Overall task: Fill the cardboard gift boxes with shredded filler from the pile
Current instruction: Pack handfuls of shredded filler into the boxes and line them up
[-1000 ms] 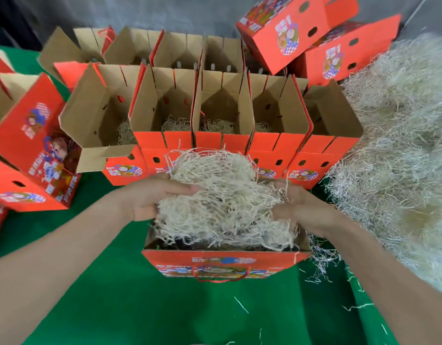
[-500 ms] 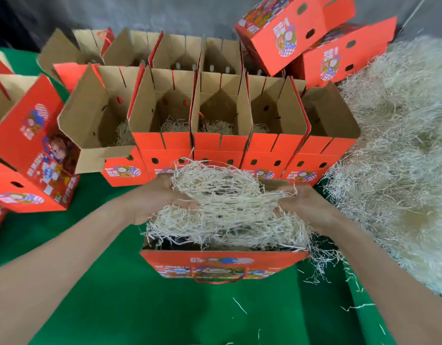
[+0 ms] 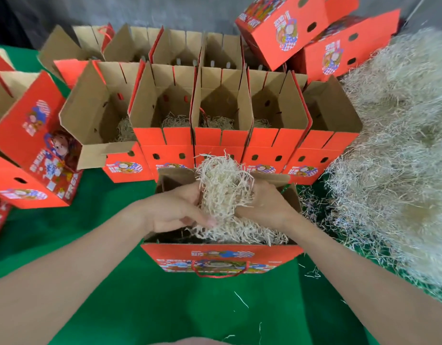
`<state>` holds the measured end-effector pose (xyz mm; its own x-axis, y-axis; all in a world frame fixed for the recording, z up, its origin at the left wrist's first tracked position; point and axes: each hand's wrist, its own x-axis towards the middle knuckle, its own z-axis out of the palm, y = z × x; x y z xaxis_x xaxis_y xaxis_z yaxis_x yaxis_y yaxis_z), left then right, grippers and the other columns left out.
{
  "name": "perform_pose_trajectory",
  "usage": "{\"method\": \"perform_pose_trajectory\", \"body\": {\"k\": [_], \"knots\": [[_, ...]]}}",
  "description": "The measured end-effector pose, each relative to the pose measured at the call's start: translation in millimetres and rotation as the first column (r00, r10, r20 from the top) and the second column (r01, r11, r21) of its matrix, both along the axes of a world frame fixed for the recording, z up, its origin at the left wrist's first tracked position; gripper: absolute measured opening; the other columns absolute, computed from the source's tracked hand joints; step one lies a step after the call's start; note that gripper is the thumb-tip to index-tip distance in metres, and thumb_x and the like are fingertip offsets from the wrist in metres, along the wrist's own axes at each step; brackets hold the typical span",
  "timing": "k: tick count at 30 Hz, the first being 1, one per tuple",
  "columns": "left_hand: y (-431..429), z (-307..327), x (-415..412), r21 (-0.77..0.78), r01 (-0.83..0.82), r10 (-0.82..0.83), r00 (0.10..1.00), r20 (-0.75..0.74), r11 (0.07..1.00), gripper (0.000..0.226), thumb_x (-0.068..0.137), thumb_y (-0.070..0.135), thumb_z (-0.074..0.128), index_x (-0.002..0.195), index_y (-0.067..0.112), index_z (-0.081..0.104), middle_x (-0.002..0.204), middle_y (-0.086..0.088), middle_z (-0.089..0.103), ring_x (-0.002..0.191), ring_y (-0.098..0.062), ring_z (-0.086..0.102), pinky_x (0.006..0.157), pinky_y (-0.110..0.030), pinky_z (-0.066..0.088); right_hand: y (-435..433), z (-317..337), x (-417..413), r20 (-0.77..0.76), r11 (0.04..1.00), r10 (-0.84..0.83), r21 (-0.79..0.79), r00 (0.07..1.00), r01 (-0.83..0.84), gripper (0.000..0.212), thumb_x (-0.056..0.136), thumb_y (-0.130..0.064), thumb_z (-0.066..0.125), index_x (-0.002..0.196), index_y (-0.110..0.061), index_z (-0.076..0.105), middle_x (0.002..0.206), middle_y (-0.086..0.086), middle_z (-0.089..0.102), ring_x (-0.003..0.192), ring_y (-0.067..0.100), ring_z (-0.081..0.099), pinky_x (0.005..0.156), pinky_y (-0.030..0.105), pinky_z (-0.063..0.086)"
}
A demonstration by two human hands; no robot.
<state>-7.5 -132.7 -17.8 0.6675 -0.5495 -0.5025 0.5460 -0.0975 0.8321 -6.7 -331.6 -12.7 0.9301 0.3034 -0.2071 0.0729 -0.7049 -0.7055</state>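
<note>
A wad of shredded filler (image 3: pixel 223 190) is gripped between the left hand (image 3: pixel 175 210) and right hand (image 3: pixel 264 205), fingers curled into it, and is held partly inside the nearest open box (image 3: pixel 220 257).

Green cloth surface (image 3: pixel 177 307), grey backdrop (image 3: pixel 165 11) behind — dim, plain

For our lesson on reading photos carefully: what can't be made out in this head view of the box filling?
Head view only:
Floor of the near box: hidden by the filler clump and both hands.
Fingertips of left hand and right hand: mostly buried in the clump.
Pile: cut off by the right edge.
Back-row boxes: insides hidden by front flaps.
</note>
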Motion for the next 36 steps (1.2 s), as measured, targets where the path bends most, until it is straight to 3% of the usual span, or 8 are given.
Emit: {"method": "perform_pose_trajectory", "body": {"k": [5,10,15,23,26,31,33,36], "knots": [[19,2,0,0.079,-0.199,0.190,0.976,0.108,0.977,0.051,0.076,-0.025,0.041,0.105,0.014,0.057,0.092,-0.009,0.056,0.061,-0.010,0.056,0.051,-0.022,0.049,-26,5,-1,-0.099,0.997,-0.015,0.078,0.995,0.023,0.019,0.078,-0.011,0.063,0.076,-0.029,0.057,0.053,-0.021,0.055,0.045,-0.004,0.045,0.041,0.007,0.032],[1,6,-7,0.083,-0.059,0.048,0.991,0.123,0.995,0.048,0.075,0.000,0.070,0.114,0.024,0.056,0.115,0.001,0.066,0.104,-0.010,0.062,0.090,-0.026,0.045,-15,6,-3,-0.120,0.994,0.082,0.088,0.989,-0.072,0.033,0.078,-0.028,0.065,0.109,-0.030,0.059,0.104,-0.017,0.062,0.092,-0.004,0.057,0.081,0.017,0.044],[4,-1,-7,0.246,-0.180,0.130,0.969,0.208,0.952,0.050,0.069,-0.009,0.071,0.113,0.009,0.056,0.101,-0.007,0.065,0.091,-0.020,0.059,0.076,-0.024,0.045,-28,3,-4,-0.129,1.000,-0.022,-0.021,0.991,0.020,0.043,0.084,-0.032,0.064,0.124,-0.017,0.056,0.123,-0.003,0.057,0.108,0.010,0.058,0.095,0.032,0.045],[26,-4,-6,0.390,-0.100,-0.039,0.942,0.332,0.916,0.070,0.073,0.005,0.076,0.134,0.016,0.044,0.137,0.010,0.045,0.126,-0.008,0.043,0.112,-0.028,0.025,-26,12,-5,-0.017,0.980,0.194,-0.030,0.981,-0.195,0.087,0.075,-0.006,0.067,0.138,-0.039,0.018,0.132,-0.011,0.040,0.081,-0.006,0.060,0.070,0.009,0.046],[12,0,-5,0.330,-0.123,0.008,0.944,0.331,0.936,0.075,0.074,0.003,0.075,0.132,0.031,0.037,0.113,0.036,0.043,0.120,0.003,0.041,0.101,-0.012,0.031,-9,9,-2,0.026,0.935,0.327,-0.153,0.945,-0.320,0.076,0.079,-0.013,0.067,0.143,-0.025,0.028,0.145,-0.001,0.038,0.126,0.010,0.042,0.109,0.024,0.029],[4,0,-3,0.350,-0.185,0.081,0.953,0.291,0.918,0.079,0.083,-0.014,0.052,0.144,0.029,0.027,0.135,0.007,0.042,0.054,0.009,0.050,0.044,-0.004,0.034,9,-1,0,0.009,0.910,0.365,-0.213,0.931,-0.355,0.039,0.077,-0.021,0.066,0.115,-0.018,0.057,0.118,0.003,0.058,0.110,0.021,0.051,0.097,0.033,0.040],[12,4,-3,0.359,-0.266,0.173,0.947,0.271,0.894,0.075,0.079,-0.008,0.063,0.141,0.023,0.035,0.132,-0.004,0.046,0.087,-0.002,0.060,0.070,-0.010,0.025,1,-3,2,0.026,0.941,0.302,-0.169,0.953,-0.294,0.008,0.080,-0.020,0.064,0.087,-0.019,0.061,0.091,-0.007,0.060,0.088,0.013,0.055,0.084,0.029,0.042],[20,9,-1,0.324,-0.327,0.278,0.942,0.191,0.888,0.089,0.062,0.017,0.079,0.140,0.020,0.036,0.142,-0.003,0.039,0.130,-0.018,0.034,0.109,-0.037,0.020,-17,2,6,0.018,0.970,0.198,-0.145,0.980,-0.194,0.019,0.082,-0.033,0.064,0.096,-0.021,0.061,0.106,-0.004,0.062,0.100,0.013,0.053,0.092,0.031,0.041]]}}
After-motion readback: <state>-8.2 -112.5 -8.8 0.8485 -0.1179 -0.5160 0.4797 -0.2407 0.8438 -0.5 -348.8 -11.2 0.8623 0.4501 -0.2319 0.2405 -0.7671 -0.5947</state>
